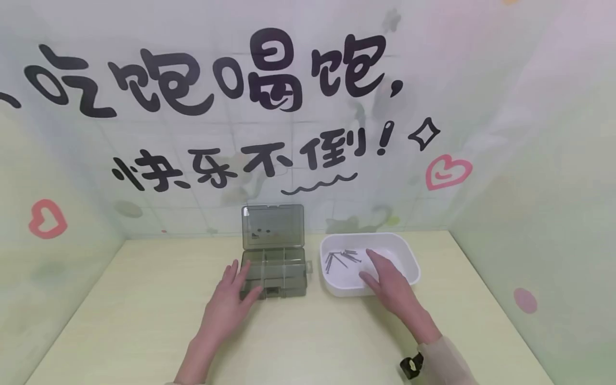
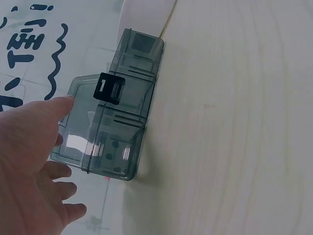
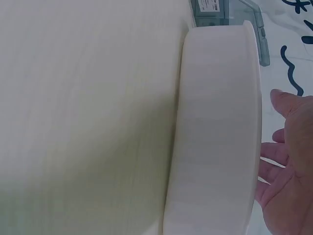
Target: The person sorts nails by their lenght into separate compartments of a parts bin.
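A translucent grey compartment box (image 1: 295, 286) stands on the table with its lid (image 1: 279, 227) raised at the back. My left hand (image 1: 225, 310) is at the box's left front, fingers spread and thumb near the front wall; contact is hard to tell. In the left wrist view a black latch (image 2: 110, 88) shows on the box's front. To the right is a white tray (image 1: 347, 292) with several thin metal nails or screws (image 1: 339, 259) lying loose in its left part. My right hand (image 1: 395, 289) hovers over the tray with relaxed fingers, nothing visible in its grasp.
The pale wooden table (image 1: 308, 342) runs up to a printed backdrop (image 1: 308, 123) just behind the box and tray. A small tab (image 1: 309, 266) juts from the box's right side, in the narrow gap before the tray. A dark watch (image 1: 412, 366) is at my right wrist.
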The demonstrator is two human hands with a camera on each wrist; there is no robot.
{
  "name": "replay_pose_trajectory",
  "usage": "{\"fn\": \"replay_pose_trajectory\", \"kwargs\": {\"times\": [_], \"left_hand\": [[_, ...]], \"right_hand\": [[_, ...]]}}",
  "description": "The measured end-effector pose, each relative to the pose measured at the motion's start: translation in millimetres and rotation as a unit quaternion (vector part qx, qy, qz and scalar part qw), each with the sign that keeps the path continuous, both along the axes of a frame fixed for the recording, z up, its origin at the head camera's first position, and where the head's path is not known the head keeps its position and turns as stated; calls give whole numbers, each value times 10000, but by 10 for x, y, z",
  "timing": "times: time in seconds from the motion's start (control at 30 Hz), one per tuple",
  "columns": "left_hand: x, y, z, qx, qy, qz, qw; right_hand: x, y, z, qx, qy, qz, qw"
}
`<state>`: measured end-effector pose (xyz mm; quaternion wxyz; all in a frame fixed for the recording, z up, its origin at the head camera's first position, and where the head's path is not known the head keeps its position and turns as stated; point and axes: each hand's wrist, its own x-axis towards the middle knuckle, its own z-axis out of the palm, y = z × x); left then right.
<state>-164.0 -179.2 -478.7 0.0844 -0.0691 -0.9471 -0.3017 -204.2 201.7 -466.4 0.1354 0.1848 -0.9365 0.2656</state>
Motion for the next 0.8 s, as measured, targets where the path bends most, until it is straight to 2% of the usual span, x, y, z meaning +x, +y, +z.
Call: {"fn": "replay_pose_trajectory", "kwargs": {"times": [0.13, 0.33, 0.43, 0.63, 0.8], "left_hand": [[-22, -14, -84, 509, -251, 100, 9983], [-97, -46, -192, 1210, -145, 264, 9922], [-126, -62, -214, 1523, -150, 390, 9875], [-137, -79, -238, 2038, -455, 595, 9761], [-126, -110, -269, 2270, -558, 565, 9706]], "right_hand": [[-114, 12, 7, -155, -435, -152, 9988], [-321, 22, 1, -280, -750, -81, 9968], [-420, 25, -17, -330, -916, -26, 9952], [-605, 35, -35, -329, -1228, -42, 9919], [-748, 27, -75, -240, -1316, -56, 9910]]}}
